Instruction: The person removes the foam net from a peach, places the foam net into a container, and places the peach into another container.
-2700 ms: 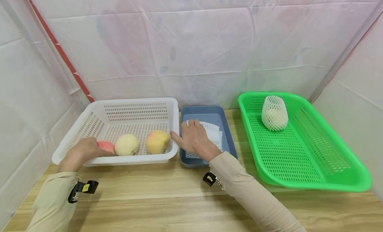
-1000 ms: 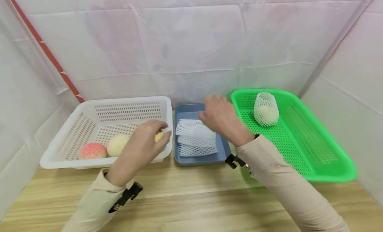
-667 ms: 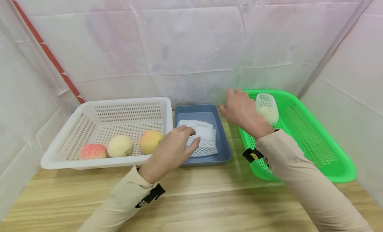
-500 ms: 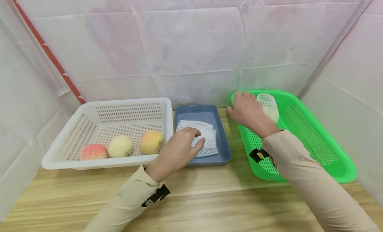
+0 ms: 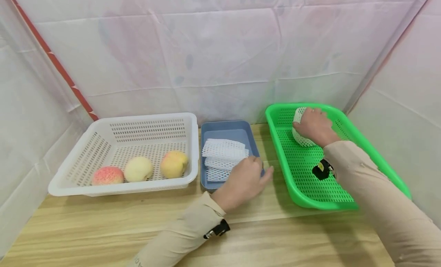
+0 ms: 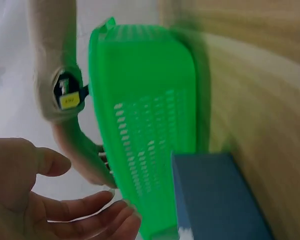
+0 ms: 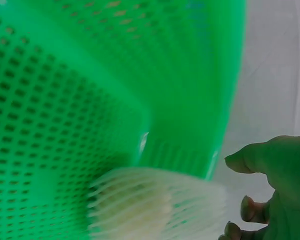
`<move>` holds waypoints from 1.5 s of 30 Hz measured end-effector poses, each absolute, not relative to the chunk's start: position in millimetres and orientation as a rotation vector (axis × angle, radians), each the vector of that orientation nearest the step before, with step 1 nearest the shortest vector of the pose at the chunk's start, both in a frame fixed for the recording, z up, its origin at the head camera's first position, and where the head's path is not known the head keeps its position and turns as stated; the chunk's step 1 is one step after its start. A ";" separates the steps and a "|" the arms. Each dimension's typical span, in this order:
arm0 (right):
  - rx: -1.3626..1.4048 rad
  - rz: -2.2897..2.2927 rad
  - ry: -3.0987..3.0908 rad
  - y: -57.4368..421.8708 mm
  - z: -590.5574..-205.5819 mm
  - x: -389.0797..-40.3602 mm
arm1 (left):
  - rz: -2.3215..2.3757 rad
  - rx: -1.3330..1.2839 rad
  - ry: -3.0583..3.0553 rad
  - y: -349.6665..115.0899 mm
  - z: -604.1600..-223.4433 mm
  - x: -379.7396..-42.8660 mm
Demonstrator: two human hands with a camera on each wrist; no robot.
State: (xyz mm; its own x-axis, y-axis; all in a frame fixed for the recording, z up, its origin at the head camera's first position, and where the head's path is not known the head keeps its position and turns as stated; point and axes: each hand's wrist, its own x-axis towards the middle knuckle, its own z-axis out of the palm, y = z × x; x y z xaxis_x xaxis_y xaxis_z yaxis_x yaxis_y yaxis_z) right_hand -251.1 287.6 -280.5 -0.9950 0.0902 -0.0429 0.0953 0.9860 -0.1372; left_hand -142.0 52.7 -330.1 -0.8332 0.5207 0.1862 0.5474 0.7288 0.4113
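My right hand (image 5: 315, 125) hovers over the back of the green basket (image 5: 293, 183), beside a pale round fruit in a white foam net sleeve (image 5: 302, 137). In the right wrist view its thumb and fingers are spread apart near the loose end of the net sleeve (image 7: 155, 205). My left hand (image 5: 244, 181) is over the front right corner of the blue-grey tray (image 5: 237, 127), fingers relaxed and nothing in them. Flat white foam net sleeves (image 5: 224, 156) lie stacked in that tray.
A white basket (image 5: 151, 116) at left holds a pink peach (image 5: 108, 175), a pale fruit (image 5: 138, 168) and a yellow peach (image 5: 173, 164). The wooden table (image 5: 138, 221) carries everything. A cloth curtain (image 5: 220, 49) hangs close behind.
My left hand has moved from the white basket rightward across the tray. My right hand has left the tray and moved right, over the green basket to the netted fruit.
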 end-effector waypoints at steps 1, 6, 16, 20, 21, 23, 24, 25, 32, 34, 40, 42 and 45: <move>0.160 -0.227 3.103 292.1 -283.0 -251.6 | -0.663 -0.870 -2.888 58.8 -332.9 -139.8; 0.202 -0.306 3.092 308.5 -293.8 -253.5 | -0.382 -0.766 -2.984 85.5 -344.8 -129.0; 0.300 -0.534 2.979 324.0 -305.2 -251.6 | -0.161 -0.679 -3.029 115.2 -352.4 -119.2; 0.337 -0.585 3.001 325.2 -310.3 -253.8 | -0.176 -0.620 -3.049 121.4 -351.3 -117.3; 0.346 -0.589 3.007 325.5 -311.2 -254.6 | -0.176 -0.607 -3.053 122.7 -351.0 -116.9; 0.345 -0.566 3.020 326.6 -312.2 -255.9 | -0.168 -0.592 -3.060 124.5 -350.8 -116.3; 0.337 -0.548 3.026 327.2 -312.6 -256.3 | -0.166 -0.585 -3.061 125.3 -350.9 -116.0; 0.314 -0.520 3.034 328.0 -312.6 -256.5 | -0.165 -0.582 -3.059 125.8 -351.1 -115.8; 0.219 -0.460 3.032 332.0 -315.8 -255.8 | -0.125 -0.615 -2.997 127.5 -354.7 -114.2; 0.207 -0.527 3.011 333.1 -319.0 -256.9 | -0.120 -0.622 -2.982 127.4 -355.6 -113.8; 0.146 -0.746 2.925 334.3 -328.3 -264.2 | -0.123 -0.624 -2.962 126.6 -356.3 -113.3; 0.124 -0.746 2.921 334.7 -330.0 -266.4 | -0.132 -0.626 -2.956 126.4 -356.2 -113.1; 0.073 -0.702 2.922 336.3 -331.4 -267.4 | -0.141 -0.634 -2.946 126.5 -356.3 -113.0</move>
